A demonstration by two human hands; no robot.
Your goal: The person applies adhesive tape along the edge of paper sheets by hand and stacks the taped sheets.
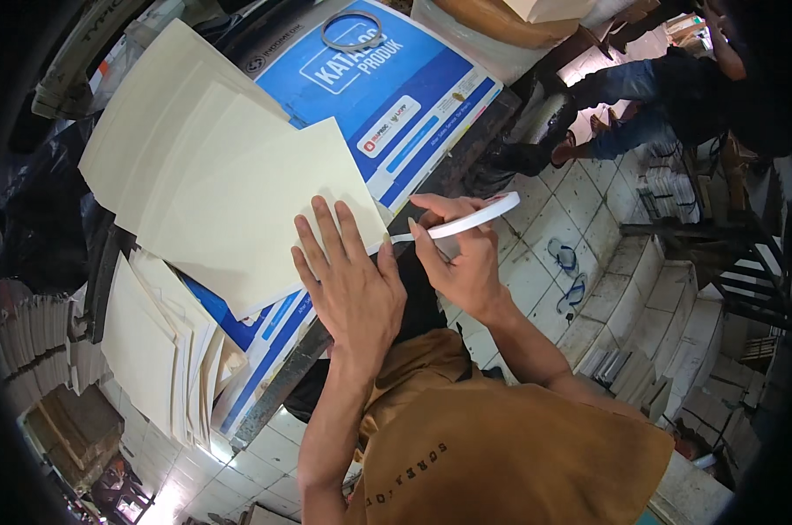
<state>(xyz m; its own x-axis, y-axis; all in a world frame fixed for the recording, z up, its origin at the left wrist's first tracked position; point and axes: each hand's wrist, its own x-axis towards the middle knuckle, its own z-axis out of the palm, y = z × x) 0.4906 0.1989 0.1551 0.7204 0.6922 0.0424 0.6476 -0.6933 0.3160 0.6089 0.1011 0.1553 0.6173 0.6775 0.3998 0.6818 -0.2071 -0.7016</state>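
Note:
My left hand [352,293] lies flat on the near right corner of fanned cream paper sheets [221,175], fingers stretched out and pointing away from me. Just right of it, my right hand [470,276] grips a thin roll of white tape [476,219] between thumb and fingers. A short white strip [402,238] runs from the roll to the paper's edge beside my left thumb. The sheets rest on a blue and white printed cover sheet [431,114] spread over the table. Toward its far side, a narrow grey ring [380,39], perhaps another roll, lies on the print.
More cream sheets [146,350] hang in a loose stack at the table's left near end. Past the table edge are a tiled floor [579,197], blue sandals [571,289], tiled steps [632,271] and piled papers [33,341]. Another person's legs [628,109] show at the upper right.

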